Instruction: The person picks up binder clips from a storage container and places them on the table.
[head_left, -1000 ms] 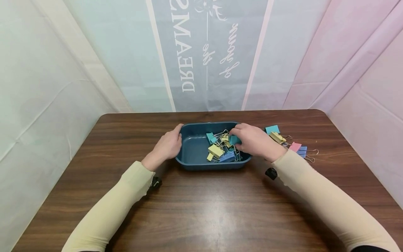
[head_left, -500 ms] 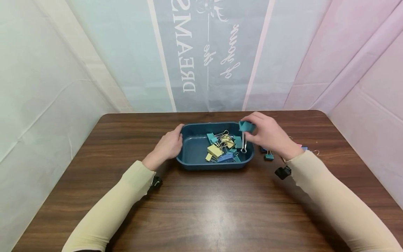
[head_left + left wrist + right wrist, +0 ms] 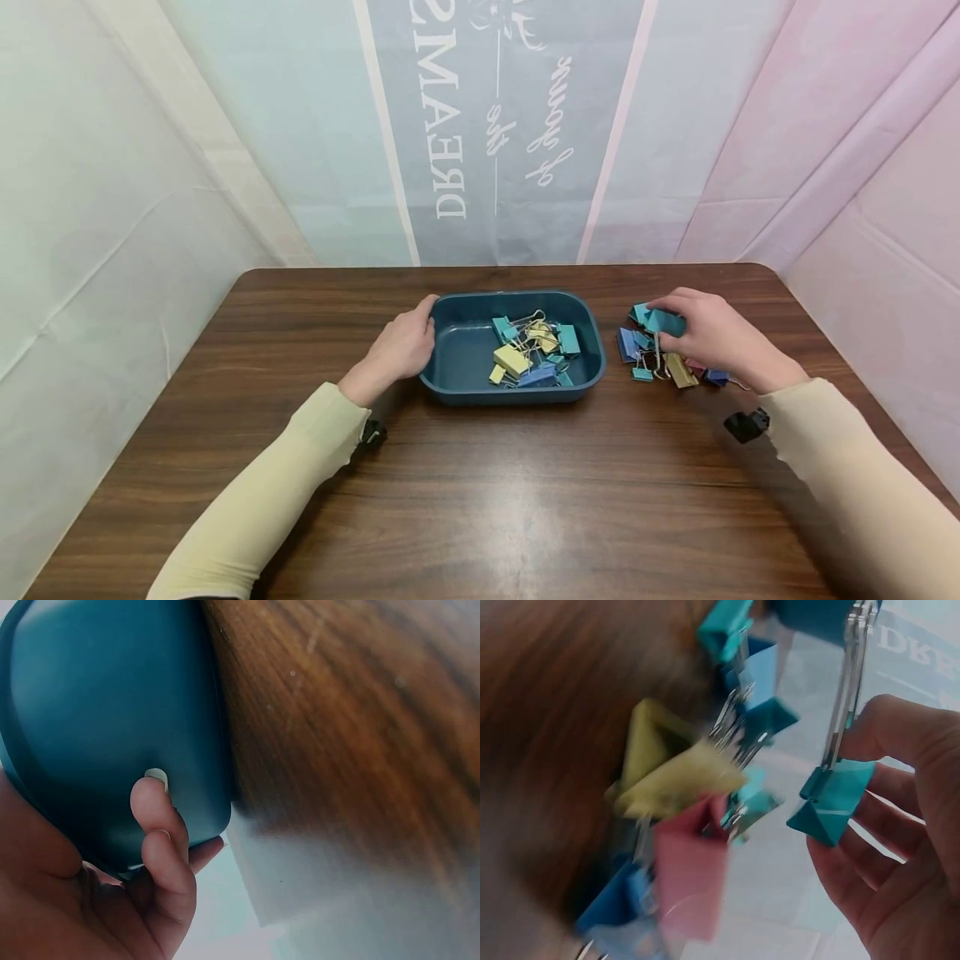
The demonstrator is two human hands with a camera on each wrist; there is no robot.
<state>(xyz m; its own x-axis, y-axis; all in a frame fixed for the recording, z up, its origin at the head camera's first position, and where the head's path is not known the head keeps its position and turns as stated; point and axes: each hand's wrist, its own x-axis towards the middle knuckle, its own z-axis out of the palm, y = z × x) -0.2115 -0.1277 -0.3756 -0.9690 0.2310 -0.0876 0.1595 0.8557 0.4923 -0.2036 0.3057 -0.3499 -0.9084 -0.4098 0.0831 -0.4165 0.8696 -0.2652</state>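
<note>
My left hand grips the left end of a dark teal plastic tub; in the left wrist view its fingers lie against the tub's outer wall, while the thumb is out of sight. Between thumb and fingers my right hand pinches a teal binder clip, its wire handles pointing away from the palm. That clip is held over a pile of binder clips right of the tub. In the pile are a yellow clip, a pink clip and several blue and teal ones, partly hidden by the hand.
Inside the tub's right half lie several binder clips, among them a yellow one, a blue one and a teal one. The wooden table ends at a printed curtain behind.
My right hand has lifted the teal binder clip out of the tub and carried it right, over the pile. The left hand stays on the tub, which has hardly moved.
</note>
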